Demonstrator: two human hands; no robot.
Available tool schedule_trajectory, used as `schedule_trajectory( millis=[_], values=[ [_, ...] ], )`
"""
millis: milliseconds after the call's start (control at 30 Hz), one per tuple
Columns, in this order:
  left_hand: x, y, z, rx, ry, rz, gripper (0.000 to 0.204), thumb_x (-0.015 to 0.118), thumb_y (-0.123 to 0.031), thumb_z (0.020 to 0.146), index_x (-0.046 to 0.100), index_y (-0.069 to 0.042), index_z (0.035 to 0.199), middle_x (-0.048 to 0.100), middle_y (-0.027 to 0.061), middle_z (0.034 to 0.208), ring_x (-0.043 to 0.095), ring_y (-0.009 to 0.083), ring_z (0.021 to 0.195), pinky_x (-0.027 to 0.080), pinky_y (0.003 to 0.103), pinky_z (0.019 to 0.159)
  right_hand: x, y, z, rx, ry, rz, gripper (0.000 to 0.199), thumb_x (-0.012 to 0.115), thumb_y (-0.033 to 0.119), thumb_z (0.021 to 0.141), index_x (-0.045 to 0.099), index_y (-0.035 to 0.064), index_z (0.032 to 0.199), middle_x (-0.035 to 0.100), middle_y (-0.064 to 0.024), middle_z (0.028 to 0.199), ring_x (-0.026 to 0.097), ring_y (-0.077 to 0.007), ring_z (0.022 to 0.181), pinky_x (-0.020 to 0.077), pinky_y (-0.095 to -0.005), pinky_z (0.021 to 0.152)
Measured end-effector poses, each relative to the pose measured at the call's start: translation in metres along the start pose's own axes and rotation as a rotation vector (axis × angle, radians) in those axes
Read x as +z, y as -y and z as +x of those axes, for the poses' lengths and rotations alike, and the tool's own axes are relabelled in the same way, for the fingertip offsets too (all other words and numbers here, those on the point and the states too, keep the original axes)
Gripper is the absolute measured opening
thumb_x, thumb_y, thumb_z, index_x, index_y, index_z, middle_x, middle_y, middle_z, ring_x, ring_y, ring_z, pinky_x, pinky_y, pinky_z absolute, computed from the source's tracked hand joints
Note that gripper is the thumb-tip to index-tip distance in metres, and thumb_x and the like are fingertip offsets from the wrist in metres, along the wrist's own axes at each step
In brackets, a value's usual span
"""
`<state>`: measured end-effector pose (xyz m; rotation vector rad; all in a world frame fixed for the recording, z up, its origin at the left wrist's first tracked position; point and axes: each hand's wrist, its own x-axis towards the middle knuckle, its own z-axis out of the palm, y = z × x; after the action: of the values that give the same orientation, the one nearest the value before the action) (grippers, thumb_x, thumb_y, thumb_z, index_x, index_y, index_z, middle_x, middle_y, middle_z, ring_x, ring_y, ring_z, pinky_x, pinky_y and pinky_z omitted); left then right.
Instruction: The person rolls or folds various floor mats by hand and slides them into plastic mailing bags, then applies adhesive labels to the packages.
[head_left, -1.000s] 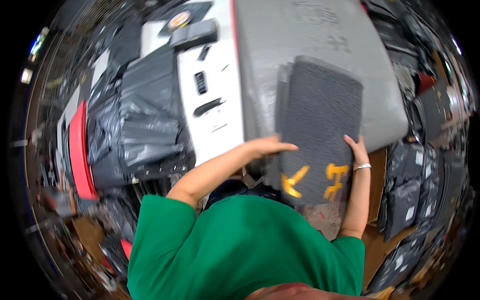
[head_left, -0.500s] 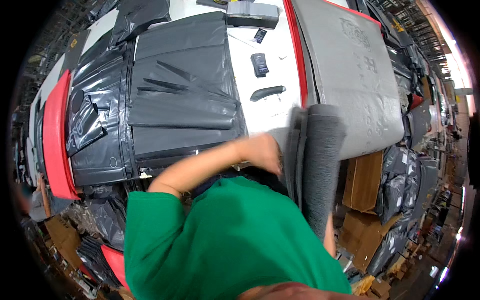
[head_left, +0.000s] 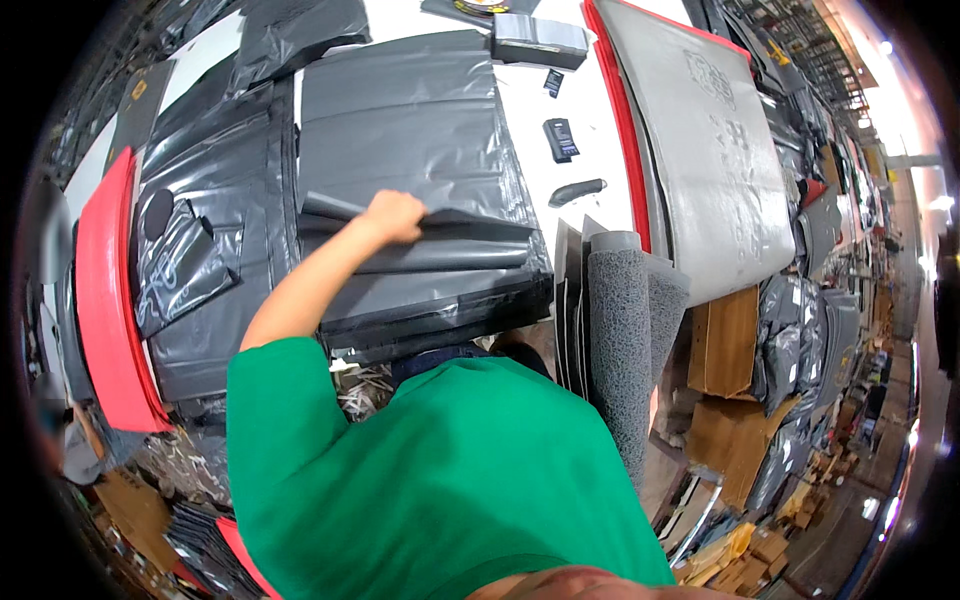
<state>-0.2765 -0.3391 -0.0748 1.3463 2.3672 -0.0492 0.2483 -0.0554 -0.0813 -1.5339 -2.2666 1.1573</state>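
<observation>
My left hand [head_left: 397, 217] is closed on the upper edge of a black plastic bag [head_left: 440, 255], which lies on a stack of flat black bags on the table. The edge lifts in a fold under my fingers. At my right side a dark grey rolled mat [head_left: 618, 350] stands upright, with several thin flat grey sheets [head_left: 572, 310] beside it. Behind the roll my right hand is hidden; only a sliver of skin shows past it. A second heap of black bags [head_left: 210, 330] lies left of the stack, with a small folded clear-black packet [head_left: 185, 275] on top.
A grey mat with red edging [head_left: 720, 170] lies on the table at right. Between it and the bags are a box cutter [head_left: 578, 192], small black cards [head_left: 561, 140] and a box of cards [head_left: 540, 42]. Red panels [head_left: 108, 300] stand at left; cardboard boxes [head_left: 725, 340] are at right.
My left hand has moved left and away from me, from beside the grey roll onto the black bag, and has taken hold of its edge. The roll stays at my right side.
</observation>
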Motion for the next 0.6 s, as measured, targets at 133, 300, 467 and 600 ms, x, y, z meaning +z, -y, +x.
schedule_trajectory(
  millis=[133, 300, 467, 600],
  values=[
    [-0.001, -0.054, -0.090, 0.095, 0.292, -0.113, 0.063, 0.053, -0.066, 0.071, 0.062, -0.017, 0.108, 0.065, 0.0129, 0.092, 0.062, 0.0306, 0.089, 0.049, 0.043, 0.077, -0.003, -0.005, 0.028, -0.124, 0.009, -0.039, 0.062, 0.067, 0.009, 0.075, 0.038, -0.0070, 0.128, 0.048, -0.0192, 0.126, 0.046, -0.0268, 0.116, 0.0338, -0.0338, 0.099],
    [0.060, -0.054, -0.092, 0.011, -0.210, -0.249, 0.053, 0.058, -0.048, 0.079, 0.050, -0.026, 0.126, 0.033, 0.0107, 0.140, 0.023, 0.0322, 0.133, 0.021, 0.054, 0.103, 0.011, 0.023, 0.077, -0.225, 0.169, 0.131, 0.062, 0.067, 0.010, 0.076, 0.038, -0.0069, 0.128, 0.048, -0.0184, 0.127, 0.046, -0.0260, 0.116, 0.0335, -0.0335, 0.099],
    [0.109, -0.092, -0.071, -0.166, -0.393, -0.231, 0.057, 0.059, -0.045, 0.079, 0.041, -0.034, 0.132, 0.025, 0.0069, 0.145, 0.014, 0.0321, 0.136, 0.008, 0.062, 0.104, 0.030, 0.125, 0.076, -0.227, 0.432, 0.295, 0.064, 0.070, 0.011, 0.072, 0.040, -0.0065, 0.126, 0.053, -0.0146, 0.119, 0.051, -0.0217, 0.106, 0.0370, -0.0318, 0.095],
    [0.121, -0.081, -0.133, 0.011, -0.293, -0.495, 0.028, 0.059, -0.024, 0.081, 0.063, -0.027, 0.108, 0.041, 0.0063, 0.137, 0.025, 0.0281, 0.133, 0.012, 0.057, 0.106, 0.039, 0.154, 0.089, -0.294, 0.564, 0.267, 0.064, 0.072, 0.010, 0.070, 0.041, -0.0057, 0.124, 0.056, -0.0120, 0.112, 0.054, -0.0199, 0.099, 0.0408, -0.0303, 0.089]
  ],
)
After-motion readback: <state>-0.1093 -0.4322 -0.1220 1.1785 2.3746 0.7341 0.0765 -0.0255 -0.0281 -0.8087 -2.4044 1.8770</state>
